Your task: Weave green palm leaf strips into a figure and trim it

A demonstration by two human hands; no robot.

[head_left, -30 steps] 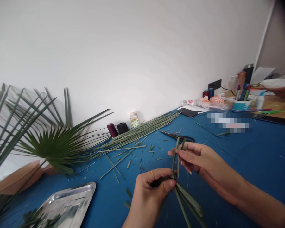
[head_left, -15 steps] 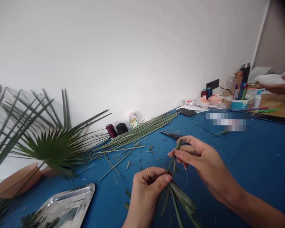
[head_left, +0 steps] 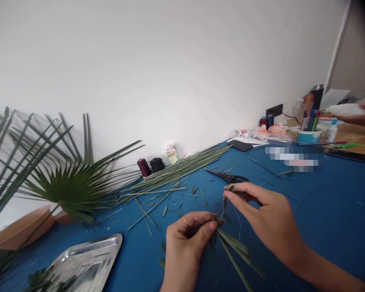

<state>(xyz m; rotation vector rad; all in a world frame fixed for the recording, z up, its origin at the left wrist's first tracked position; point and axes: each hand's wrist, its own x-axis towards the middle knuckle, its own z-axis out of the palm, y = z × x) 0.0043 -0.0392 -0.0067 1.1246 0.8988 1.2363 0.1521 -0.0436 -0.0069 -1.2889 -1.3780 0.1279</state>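
My left hand [head_left: 190, 239], with a ring on one finger, is closed in a pinch around a bundle of green palm leaf strips [head_left: 235, 245]. The strips fan out below the thumb toward the lower right. Above it, my right hand [head_left: 266, 215] pinches the upper end of a narrow leaf strip [head_left: 224, 207] that rises from the bundle. A fine pale thread [head_left: 237, 221] hangs beside the right fingers. Black scissors [head_left: 226, 176] lie on the blue table [head_left: 146, 259] just beyond my right hand.
Long leaf strips [head_left: 182, 164] lie along the wall beside thread spools [head_left: 143, 167]. At left are a fan palm leaf [head_left: 67, 188], a pinkish basin [head_left: 24, 229] and a metal tray [head_left: 117, 243]. A pen tub [head_left: 308, 137] stands at right, near another person's hand [head_left: 360, 118].
The right fingers have shifted slightly down along the raised strip, which now looks thinner and more curved. More of the scissors shows. The left hand keeps its pinch.
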